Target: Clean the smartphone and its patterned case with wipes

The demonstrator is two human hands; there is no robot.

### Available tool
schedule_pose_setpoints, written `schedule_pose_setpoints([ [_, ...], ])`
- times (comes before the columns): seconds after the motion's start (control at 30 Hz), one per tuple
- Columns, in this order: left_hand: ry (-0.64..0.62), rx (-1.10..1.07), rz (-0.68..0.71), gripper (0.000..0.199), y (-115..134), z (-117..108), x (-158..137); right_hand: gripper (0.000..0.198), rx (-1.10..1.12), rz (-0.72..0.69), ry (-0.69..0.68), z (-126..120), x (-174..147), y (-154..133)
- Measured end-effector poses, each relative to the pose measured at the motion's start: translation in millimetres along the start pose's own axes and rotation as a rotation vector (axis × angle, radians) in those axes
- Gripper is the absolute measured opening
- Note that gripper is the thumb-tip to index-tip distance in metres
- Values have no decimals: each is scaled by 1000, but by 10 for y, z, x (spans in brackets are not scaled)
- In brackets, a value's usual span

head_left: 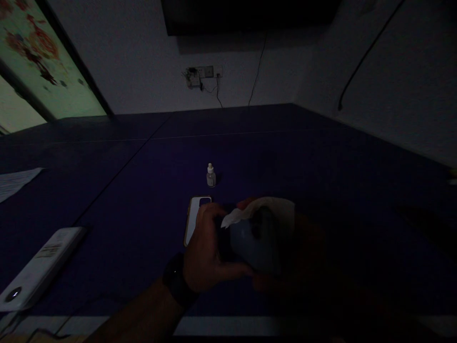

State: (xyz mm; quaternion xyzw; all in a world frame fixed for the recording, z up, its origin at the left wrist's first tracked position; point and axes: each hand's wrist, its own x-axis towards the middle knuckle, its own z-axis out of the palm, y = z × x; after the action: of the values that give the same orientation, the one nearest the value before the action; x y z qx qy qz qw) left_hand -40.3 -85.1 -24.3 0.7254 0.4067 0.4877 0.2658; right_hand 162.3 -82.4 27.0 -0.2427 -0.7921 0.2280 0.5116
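Observation:
My left hand [204, 255], with a dark watch on the wrist, grips a dark bluish smartphone [252, 243] by its left end, thumb along the near edge. Over the far and right side of the phone lies a crumpled white tissue [280, 209]. My right hand [305, 245] is in deep shadow on that side, closed around the tissue against the phone. Partly behind my left hand, a phone case [192, 219] with a yellowish rim rests on the blue tabletop [150, 186]. A small dropper bottle [211, 179] with a white cap stands upright beyond the case.
A long white device [43, 264] with a round dark spot lies at the left, cables near its lower end. Striped paper or cloth [17, 182] sits at the left edge. Wall sockets [205, 72] with cords and a dark screen [250, 16] are on the far wall.

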Motion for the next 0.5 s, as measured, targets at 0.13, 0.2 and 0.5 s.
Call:
schedule_pose_setpoints([
  [0.13,-174,-58,76,94,3,9,-29,62,146,-82,22,179,-18,32],
  [0.2,-227,-50,45,84,19,18,-43,70,161,-27,-18,200,-7,37],
  [0.5,-174,-254,171,102,48,53,-24,53,47,-201,-156,128,76,80],
])
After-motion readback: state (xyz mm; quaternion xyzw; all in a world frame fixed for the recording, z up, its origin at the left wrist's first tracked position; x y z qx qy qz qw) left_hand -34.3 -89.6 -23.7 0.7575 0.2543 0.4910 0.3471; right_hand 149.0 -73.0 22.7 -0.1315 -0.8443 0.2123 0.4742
